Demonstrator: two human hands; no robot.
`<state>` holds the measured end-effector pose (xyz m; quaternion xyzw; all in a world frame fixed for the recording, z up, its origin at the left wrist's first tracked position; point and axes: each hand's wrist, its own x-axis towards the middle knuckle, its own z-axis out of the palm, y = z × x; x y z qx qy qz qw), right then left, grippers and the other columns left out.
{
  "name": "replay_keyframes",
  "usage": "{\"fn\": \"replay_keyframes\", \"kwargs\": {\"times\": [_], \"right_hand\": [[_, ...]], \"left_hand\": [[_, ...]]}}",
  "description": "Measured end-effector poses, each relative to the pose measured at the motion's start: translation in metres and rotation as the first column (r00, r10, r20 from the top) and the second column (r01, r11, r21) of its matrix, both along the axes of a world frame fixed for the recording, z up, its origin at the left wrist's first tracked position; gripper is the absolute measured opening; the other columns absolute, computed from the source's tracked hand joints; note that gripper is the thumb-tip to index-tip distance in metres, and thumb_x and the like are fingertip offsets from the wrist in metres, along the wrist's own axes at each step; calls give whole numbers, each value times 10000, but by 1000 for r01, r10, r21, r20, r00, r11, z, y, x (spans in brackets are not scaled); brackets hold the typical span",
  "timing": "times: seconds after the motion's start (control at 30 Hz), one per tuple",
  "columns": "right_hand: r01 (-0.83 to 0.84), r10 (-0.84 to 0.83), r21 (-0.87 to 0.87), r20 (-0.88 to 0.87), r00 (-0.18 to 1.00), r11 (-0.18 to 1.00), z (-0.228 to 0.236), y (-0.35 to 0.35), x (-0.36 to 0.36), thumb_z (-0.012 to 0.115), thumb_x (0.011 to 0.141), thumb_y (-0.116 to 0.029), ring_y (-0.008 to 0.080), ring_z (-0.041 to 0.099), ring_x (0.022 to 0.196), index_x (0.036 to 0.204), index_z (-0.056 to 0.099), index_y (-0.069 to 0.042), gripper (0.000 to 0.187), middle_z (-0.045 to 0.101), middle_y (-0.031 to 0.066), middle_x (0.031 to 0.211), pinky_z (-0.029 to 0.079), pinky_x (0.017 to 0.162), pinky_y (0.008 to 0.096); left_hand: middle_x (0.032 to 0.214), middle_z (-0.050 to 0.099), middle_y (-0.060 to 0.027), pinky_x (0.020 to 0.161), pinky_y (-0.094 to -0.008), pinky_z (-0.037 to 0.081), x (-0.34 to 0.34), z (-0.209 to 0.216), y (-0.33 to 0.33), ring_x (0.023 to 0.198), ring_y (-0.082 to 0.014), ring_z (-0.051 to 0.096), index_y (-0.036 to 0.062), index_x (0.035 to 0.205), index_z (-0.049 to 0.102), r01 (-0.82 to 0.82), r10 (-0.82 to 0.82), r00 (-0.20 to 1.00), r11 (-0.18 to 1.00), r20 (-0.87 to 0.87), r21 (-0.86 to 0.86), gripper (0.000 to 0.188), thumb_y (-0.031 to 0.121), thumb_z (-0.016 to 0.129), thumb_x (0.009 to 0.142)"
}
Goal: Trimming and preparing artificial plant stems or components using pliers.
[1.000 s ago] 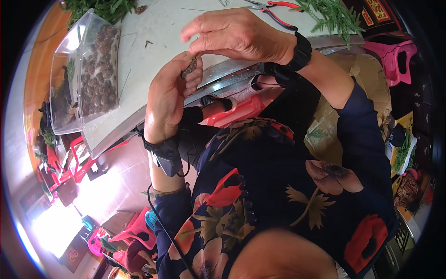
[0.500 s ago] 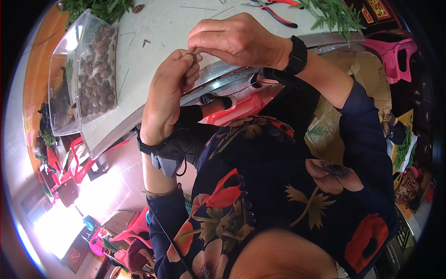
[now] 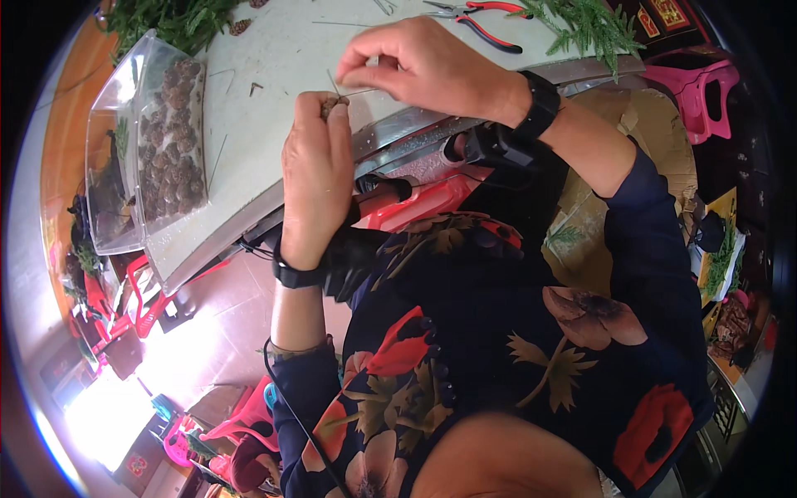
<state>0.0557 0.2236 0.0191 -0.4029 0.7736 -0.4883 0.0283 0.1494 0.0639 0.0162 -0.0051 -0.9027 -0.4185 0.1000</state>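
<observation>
My left hand (image 3: pixel 315 162) is closed around a small brown pine cone (image 3: pixel 330 106), pinched at the tips of the thumb and fingers above the table's near edge. A thin wire (image 3: pixel 333 81) sticks out from the cone. Just to the right, my right hand (image 3: pixel 433 70) is closed, its thumb and forefinger pinching the wire close to the cone. Part of the cone is hidden behind my left fingers.
A clear plastic box (image 3: pixel 145 50) with several pine cones stands on the white table (image 3: pixel 266 50) at left. Red-and-black pliers (image 3: pixel 490 31) lie at the back. Green sprigs (image 3: pixel 594 29) sit at back right, and loose wires are scattered about. A pink stool (image 3: pixel 701 95) stands at right.
My left hand has turned, so the pine cone now shows between thumb and fingers. My right hand has drawn slightly apart from it, and the wire stands out from the cone.
</observation>
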Motion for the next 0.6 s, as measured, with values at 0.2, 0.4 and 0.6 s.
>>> {"fn": "replay_keyframes", "kwargs": {"times": [0.2,0.4,0.6], "right_hand": [[-172,151,-111,-172,973,979,17,16,-20,669,838,-98,243,626,792,921,649,-55,96,594,98,987,484,635,320],[-422,393,-26,-317,863,906,26,17,-31,678,824,-107,242,624,785,913,666,-84,93,593,80,999,479,653,314],[-86,444,524,-611,656,848,52,7,-25,691,803,-113,256,622,781,896,675,-93,96,587,93,1029,484,646,323]], "left_hand": [[748,506,-28,620,-243,377,-6,9,-11,641,-137,450,-18,1005,550,-42,-189,929,801,319,597,224,185,461,972],[749,474,16,592,-184,326,-3,14,-15,639,-61,391,-51,1053,562,-44,-422,853,528,307,848,272,194,471,977],[756,491,10,583,-183,330,-6,12,-17,643,-63,404,-81,1097,564,-89,-417,843,513,339,854,315,199,486,974]]}}
